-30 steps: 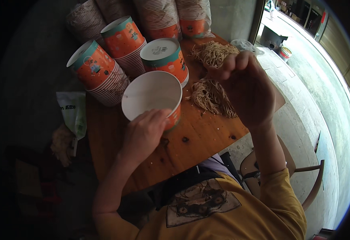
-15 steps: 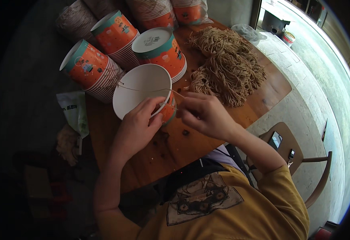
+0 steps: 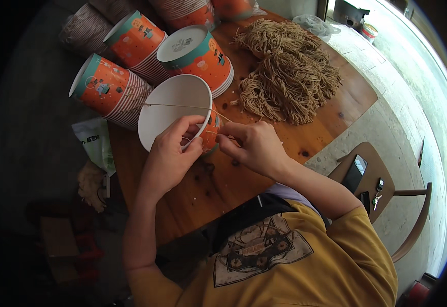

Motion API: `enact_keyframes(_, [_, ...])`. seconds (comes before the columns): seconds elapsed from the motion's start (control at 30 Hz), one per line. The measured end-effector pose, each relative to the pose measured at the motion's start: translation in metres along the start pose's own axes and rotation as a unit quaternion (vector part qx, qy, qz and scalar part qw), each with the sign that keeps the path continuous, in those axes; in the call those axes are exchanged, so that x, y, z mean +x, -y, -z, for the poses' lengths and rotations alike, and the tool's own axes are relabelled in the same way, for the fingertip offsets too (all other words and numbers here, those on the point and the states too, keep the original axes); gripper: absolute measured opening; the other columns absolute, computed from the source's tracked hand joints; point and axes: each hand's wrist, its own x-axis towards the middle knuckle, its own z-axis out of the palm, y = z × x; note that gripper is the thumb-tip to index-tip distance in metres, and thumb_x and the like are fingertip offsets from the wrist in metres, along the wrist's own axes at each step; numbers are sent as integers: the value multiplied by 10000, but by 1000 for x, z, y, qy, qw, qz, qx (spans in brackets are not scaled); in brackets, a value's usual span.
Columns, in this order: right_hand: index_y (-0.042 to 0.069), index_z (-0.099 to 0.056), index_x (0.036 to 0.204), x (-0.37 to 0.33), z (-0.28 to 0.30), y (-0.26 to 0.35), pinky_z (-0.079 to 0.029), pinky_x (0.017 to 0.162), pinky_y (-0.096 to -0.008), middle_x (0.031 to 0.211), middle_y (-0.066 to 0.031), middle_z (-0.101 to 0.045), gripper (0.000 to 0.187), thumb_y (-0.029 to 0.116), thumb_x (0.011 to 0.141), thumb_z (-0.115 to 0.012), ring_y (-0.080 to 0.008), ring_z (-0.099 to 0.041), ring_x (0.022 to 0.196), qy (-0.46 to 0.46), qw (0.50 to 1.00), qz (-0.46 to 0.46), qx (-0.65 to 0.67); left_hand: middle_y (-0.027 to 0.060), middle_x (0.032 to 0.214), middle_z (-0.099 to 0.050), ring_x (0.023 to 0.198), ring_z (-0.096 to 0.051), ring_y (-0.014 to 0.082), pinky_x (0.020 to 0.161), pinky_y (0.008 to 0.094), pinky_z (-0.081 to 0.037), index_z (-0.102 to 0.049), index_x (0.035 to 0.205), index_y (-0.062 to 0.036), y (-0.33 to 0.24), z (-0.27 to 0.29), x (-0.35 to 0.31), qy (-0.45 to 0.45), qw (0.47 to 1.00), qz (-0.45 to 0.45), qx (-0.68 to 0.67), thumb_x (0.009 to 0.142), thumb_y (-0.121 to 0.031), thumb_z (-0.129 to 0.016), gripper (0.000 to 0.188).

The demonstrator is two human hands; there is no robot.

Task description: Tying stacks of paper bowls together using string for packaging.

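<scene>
A white-lined paper bucket (image 3: 175, 94) with an orange printed outside lies tilted on the wooden table, its mouth facing me. My left hand (image 3: 170, 153) grips the near right of its rim, fingertips inside and thumb near the outer wall. A thin tan cord (image 3: 180, 106) runs taut across the mouth from the left rim over the right rim. My right hand (image 3: 256, 148), fingers pinched together beside the bucket's right side, holds the end of this cord. Its fingertips are partly hidden. Behind my right hand lies a heap of tan cords (image 3: 290, 71).
Stacks of orange paper buckets stand behind, one stack upside down (image 3: 198, 56) and another leaning (image 3: 111, 92). A clear plastic bag (image 3: 315, 26) lies at the table's far edge. A chair (image 3: 361, 174) with a phone and keys stands right. A white-green packet (image 3: 95, 143) is at the left.
The cord over the bucket's mouth, slack before, is now pulled straight. My right hand has shifted slightly left and down. My view has also moved a little.
</scene>
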Motion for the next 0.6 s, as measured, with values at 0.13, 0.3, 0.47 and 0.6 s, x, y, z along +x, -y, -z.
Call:
enact_keyframes(0.13, [48,-670,921,2,0,2,-514,499,-284,556,-81,-606,167,176,852,-588,-156,-651,501,-5,1000,-10,5,118,978,-624,847,-623,172,738,306,-526,-527,1169,6,2,0,-1,-2,1000,0,7,863,-5,-545,307])
enact_keyframes(0.3, [48,-671,932,4,-2,1,-511,493,-281,545,-85,-592,175,168,846,-576,-161,-642,482,-3,1000,-17,19,122,986,-626,858,-627,178,742,311,-528,-527,1171,5,5,-2,1,-4,1000,-2,20,866,-19,-547,307])
enact_keyframes(0.47, [57,-675,940,8,-1,6,-508,486,-285,531,-88,-583,181,171,850,-565,-169,-632,465,0,999,-28,18,128,986,-626,862,-628,183,741,312,-530,-529,1171,-2,3,1,1,1,1000,1,9,865,-23,-553,307])
enact_keyframes(0.6, [66,-676,944,12,-3,4,-504,479,-295,522,-94,-576,185,177,851,-560,-171,-625,455,-1,1000,-21,-5,123,982,-626,874,-624,180,748,312,-530,-523,1175,5,4,1,4,7,1000,1,12,867,-17,-557,311])
